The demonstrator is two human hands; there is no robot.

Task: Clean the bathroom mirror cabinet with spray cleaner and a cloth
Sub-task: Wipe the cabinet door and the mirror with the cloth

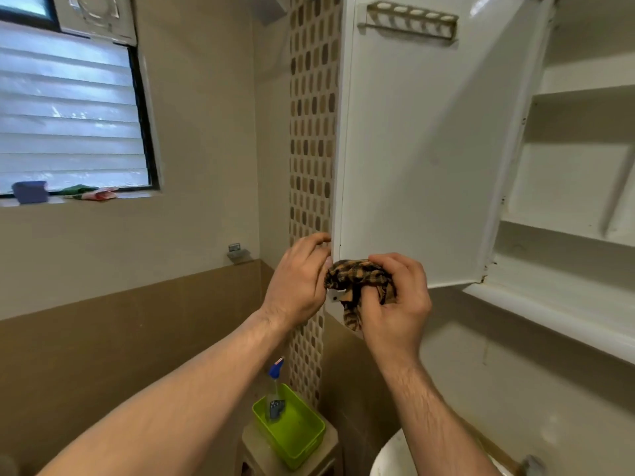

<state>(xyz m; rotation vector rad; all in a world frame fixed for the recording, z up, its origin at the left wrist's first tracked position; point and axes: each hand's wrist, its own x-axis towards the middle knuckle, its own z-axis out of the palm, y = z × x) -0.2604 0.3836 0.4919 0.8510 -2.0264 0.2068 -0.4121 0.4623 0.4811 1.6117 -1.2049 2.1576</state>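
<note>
The white cabinet door (422,149) stands swung open, its inner face toward me. My left hand (297,283) grips the door's outer edge near the bottom corner. My right hand (395,304) is closed on a bunched orange-and-black checked cloth (357,278), pressed against the door's lower corner. The open cabinet (580,214) at right shows bare white shelves. A spray bottle (275,389) with a blue nozzle stands in a green tub (299,438) far below.
A toothbrush rack (409,20) is fixed at the door's top. A mosaic tile strip (311,132) runs down the wall behind the door. The window (68,108) at left has a blue box (30,192) on its sill. A white basin rim (388,455) shows at the bottom.
</note>
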